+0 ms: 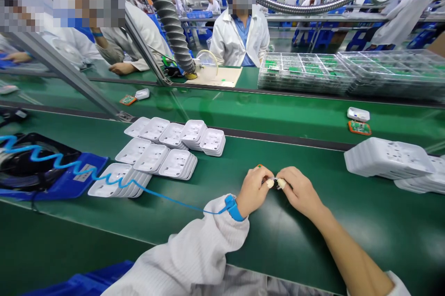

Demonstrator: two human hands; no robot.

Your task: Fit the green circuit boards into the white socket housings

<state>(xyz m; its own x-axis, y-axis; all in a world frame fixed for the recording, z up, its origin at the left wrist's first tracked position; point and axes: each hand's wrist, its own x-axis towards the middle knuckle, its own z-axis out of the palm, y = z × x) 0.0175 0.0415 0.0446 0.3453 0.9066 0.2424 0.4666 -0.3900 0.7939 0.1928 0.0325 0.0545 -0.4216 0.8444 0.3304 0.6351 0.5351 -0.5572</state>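
**Close pinch at the counter [278,249]**

From my remote view, the left hand [253,190] and right hand [299,192] are nearly closed, fingertips pinching a small, unidentifiable part [276,179] between them. Stacked white shells [152,157] stand to their left.

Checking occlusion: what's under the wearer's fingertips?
Bits of a small part show between the left hand and right hand. Cream-covered fingertips hide the rest, so its full shape and underside can't be seen.
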